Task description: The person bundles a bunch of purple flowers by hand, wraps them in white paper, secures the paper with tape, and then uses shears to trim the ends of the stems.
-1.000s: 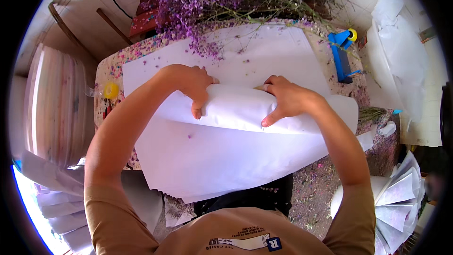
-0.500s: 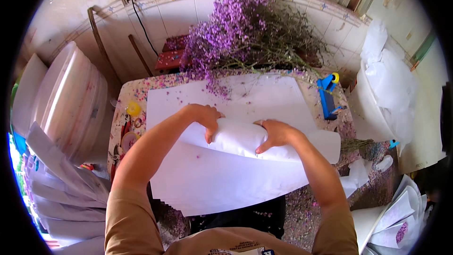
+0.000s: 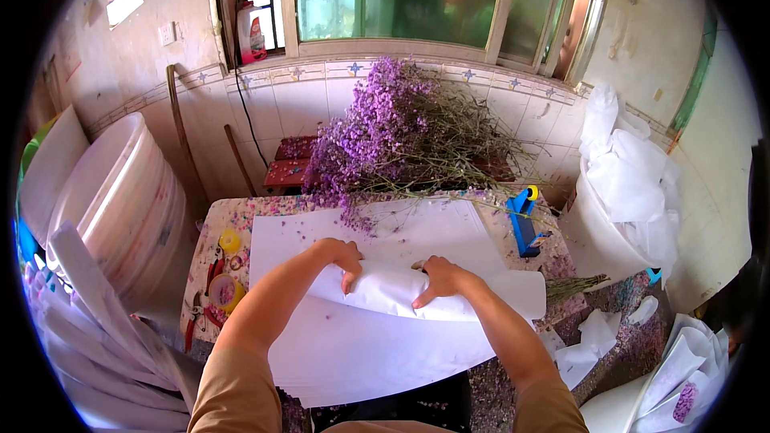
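Note:
Both my hands press on a roll of white wrapping paper (image 3: 381, 289) that lies across a stack of flat white sheets (image 3: 385, 357). My left hand (image 3: 346, 263) grips its left part, thumb toward me and fingers over the far side. Farther right, my right hand (image 3: 443, 281) is closed over the middle of the roll in the same way. Green flower stems (image 3: 579, 285) stick out of the roll's right end; whatever else is inside is hidden by the paper.
Beyond the sheets lies a heap of purple flowers (image 3: 377, 108). A blue tape dispenser (image 3: 523, 228) stands at the table's right; pruning shears (image 3: 192, 317) and a yellow tape roll (image 3: 227, 294) lie left. Tall white tubs (image 3: 116, 200) and wrapped bundles (image 3: 104, 337) flank the table.
My view has tilted up, showing more of the window, and the whole scene sits lower. Both hands keep their hold on the paper roll, which looks little changed.

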The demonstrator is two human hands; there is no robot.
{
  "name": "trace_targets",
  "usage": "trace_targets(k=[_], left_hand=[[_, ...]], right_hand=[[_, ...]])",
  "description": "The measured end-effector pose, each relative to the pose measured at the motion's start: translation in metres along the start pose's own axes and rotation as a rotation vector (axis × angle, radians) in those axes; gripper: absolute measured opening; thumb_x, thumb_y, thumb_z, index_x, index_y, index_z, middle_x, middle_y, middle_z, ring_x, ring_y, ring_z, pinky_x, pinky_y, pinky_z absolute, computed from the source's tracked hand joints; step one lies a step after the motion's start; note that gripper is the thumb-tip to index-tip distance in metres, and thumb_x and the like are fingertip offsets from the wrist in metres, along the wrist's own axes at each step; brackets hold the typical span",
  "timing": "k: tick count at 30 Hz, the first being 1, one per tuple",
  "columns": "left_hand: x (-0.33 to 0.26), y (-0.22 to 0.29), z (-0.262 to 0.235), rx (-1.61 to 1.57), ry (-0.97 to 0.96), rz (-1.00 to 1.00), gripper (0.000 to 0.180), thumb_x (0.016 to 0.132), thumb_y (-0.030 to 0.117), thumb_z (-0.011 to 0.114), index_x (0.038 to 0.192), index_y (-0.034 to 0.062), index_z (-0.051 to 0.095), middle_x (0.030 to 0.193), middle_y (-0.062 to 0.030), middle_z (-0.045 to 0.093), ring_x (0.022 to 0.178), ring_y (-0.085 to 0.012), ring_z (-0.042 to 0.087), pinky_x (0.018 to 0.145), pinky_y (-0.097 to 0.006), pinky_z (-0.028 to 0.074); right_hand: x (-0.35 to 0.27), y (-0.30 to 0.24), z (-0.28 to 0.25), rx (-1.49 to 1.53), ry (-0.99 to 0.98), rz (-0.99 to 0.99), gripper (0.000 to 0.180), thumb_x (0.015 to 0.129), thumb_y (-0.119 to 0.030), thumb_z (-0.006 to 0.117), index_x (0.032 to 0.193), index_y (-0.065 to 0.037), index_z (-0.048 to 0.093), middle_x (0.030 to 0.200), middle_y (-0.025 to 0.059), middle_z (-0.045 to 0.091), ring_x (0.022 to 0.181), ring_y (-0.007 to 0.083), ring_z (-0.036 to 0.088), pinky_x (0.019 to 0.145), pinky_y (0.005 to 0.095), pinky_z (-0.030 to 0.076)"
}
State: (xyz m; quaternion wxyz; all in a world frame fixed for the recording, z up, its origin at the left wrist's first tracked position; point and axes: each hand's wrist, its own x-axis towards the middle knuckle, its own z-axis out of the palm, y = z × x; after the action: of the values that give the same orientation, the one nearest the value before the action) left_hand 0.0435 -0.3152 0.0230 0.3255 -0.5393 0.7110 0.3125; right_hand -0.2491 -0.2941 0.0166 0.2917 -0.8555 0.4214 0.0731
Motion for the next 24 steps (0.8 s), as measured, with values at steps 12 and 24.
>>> trace_targets(k=[12, 24], left_hand=[[0.010, -0.010, 0.007, -0.153, -0.040, 0.143, 0.099, 0.049, 0.021, 0.091, 0.141, 0.0083, 0.056, 0.118, -0.0183, 0.071, 0.113, -0.0364, 0.064, 0.101, -0.041, 0.048], [-0.002, 0.002, 0.017, 0.047, 0.137, 0.013, 0.106, 0.050, 0.031, 0.093, 0.148, 0.0184, 0.052, 0.155, -0.0177, 0.033, 0.135, -0.0438, 0.041, 0.108, -0.052, 0.043]], right_hand=[[-0.006, -0.013, 0.001, -0.077, 0.017, 0.028, 0.113, 0.056, -0.060, 0.087, 0.148, -0.005, 0.050, 0.140, 0.0237, 0.056, 0.132, 0.0399, 0.052, 0.110, 0.0461, 0.044], [-0.010, -0.017, 0.000, -0.021, 0.028, 0.010, 0.116, 0.057, -0.054, 0.090, 0.150, -0.002, 0.044, 0.135, 0.0278, 0.059, 0.125, 0.0422, 0.058, 0.105, 0.0440, 0.047]])
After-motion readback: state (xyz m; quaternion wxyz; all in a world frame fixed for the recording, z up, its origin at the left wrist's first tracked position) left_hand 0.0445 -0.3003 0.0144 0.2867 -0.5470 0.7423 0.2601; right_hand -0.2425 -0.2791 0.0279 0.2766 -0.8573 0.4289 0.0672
